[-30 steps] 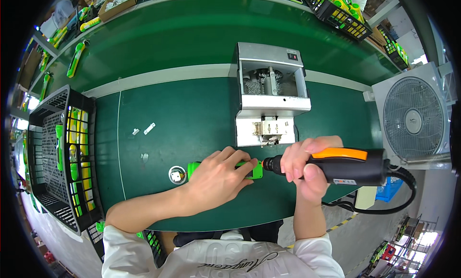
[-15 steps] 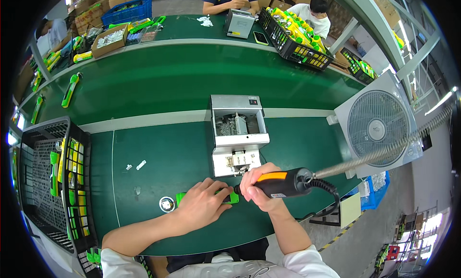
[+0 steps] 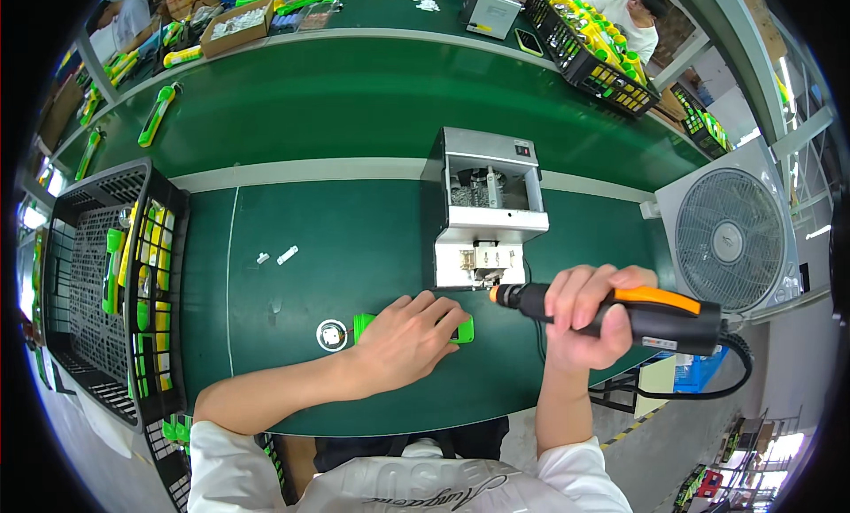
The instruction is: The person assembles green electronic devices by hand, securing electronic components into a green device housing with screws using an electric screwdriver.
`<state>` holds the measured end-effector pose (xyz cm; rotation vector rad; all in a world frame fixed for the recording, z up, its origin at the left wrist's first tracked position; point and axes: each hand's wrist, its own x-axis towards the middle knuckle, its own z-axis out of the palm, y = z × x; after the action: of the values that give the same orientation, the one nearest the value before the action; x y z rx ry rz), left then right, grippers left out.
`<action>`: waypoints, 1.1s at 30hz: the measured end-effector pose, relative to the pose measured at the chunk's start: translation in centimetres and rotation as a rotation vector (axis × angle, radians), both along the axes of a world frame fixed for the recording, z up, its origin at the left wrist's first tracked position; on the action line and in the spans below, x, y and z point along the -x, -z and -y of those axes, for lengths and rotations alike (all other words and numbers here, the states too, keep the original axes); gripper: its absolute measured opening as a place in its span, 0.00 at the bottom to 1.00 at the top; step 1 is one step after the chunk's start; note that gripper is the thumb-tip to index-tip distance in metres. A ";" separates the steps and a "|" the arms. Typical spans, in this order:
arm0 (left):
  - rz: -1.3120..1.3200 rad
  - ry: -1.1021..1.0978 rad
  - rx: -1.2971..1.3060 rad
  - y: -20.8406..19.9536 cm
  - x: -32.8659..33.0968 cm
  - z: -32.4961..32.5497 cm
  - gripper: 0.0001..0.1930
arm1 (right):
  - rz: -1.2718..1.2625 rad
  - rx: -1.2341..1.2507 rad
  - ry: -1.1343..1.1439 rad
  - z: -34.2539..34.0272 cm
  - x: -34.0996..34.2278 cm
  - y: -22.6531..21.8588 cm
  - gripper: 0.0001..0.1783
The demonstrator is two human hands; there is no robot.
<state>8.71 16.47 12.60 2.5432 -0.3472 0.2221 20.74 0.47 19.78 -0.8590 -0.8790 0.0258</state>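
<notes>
Green casing (image 3: 361,328) partly behind left fingers (image 3: 449,322)

Black plastic lattice crate (image 3: 93,239) stands at left with elongated yellow-and-green plastic pieces (image 3: 152,256) inside; white square-framed fan with round grille (image 3: 729,239) at right, blue plastic bin (image 3: 704,369) below it. Long glossy green strip (image 3: 310,97) crosses behind, two green-and-yellow pieces lying at its left end. Far side: open brown cardboard box (image 3: 237,42) of small white parts, grey boxy metal machine (image 3: 490,13), dark rectangular phone (image 3: 529,42), filled black crate (image 3: 611,86), white-shirted person (image 3: 630,24) behind.
</notes>
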 end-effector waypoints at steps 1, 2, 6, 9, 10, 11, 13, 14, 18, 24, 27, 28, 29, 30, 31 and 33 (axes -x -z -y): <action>-0.003 -0.003 0.001 0.1 0.1 -0.1 0.17 | -0.003 0.001 -0.003 -0.2 -0.2 -0.2 0.18; 0.006 0.009 0.006 0.1 0.1 -0.1 0.17 | 0.038 0.001 0.005 -0.4 -0.4 -0.4 0.17; 0.012 0.012 -0.005 0.4 0.4 -0.1 0.17 | 0.093 0.014 0.016 -1.1 -0.6 -0.2 0.16; 0.016 0.015 -0.003 0.5 0.3 0.0 0.17 | 0.102 0.020 0.023 -1.4 -0.5 0.2 0.16; 0.017 0.013 -0.002 0.6 0.4 -0.1 0.17 | 0.110 0.029 0.032 -1.4 -0.5 0.5 0.16; 0.020 0.017 -0.004 0.6 0.4 -0.1 0.17 | 0.118 0.037 0.041 -1.4 -0.5 0.7 0.16; 0.024 0.020 -0.009 0.6 0.4 -0.1 0.17 | 0.131 0.040 0.039 -1.5 -0.5 0.9 0.16; 0.027 0.021 -0.006 0.6 0.4 -0.2 0.17 | 0.142 0.043 0.040 -1.5 -0.4 1.0 0.16; 0.037 0.025 -0.004 0.6 0.3 -0.2 0.17 | 0.204 0.092 0.052 -2.2 0.0 0.9 0.15; 0.050 0.003 0.022 0.6 0.2 0.1 0.14 | -0.047 0.227 0.039 -3.9 -1.0 -0.5 0.12; 0.044 -0.001 0.072 0.2 0.1 0.2 0.13 | -0.187 0.351 0.011 -5.0 -2.3 -2.5 0.07; 0.041 0.001 0.069 0.2 0.1 0.2 0.13 | -0.198 0.369 0.003 -5.5 -2.6 -3.1 0.06; 0.048 0.000 0.056 0.4 0.2 0.2 0.13 | -0.183 0.382 -0.032 -5.7 -2.8 -3.4 0.07; 0.055 -0.002 0.046 0.4 0.3 0.2 0.12 | -0.203 0.372 -0.056 -5.7 -3.0 -3.3 0.07; 0.052 -0.001 0.046 0.4 0.3 0.2 0.12 | -0.222 0.363 -0.079 -5.6 -3.2 -3.2 0.07; 0.025 -0.010 0.036 0.0 0.3 0.3 0.12 | -0.298 0.344 -0.100 -4.7 -2.7 -3.0 0.08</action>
<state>8.43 16.19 12.62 2.5087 -0.3379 0.2620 23.40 5.16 22.77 -1.0972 -0.6438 0.3921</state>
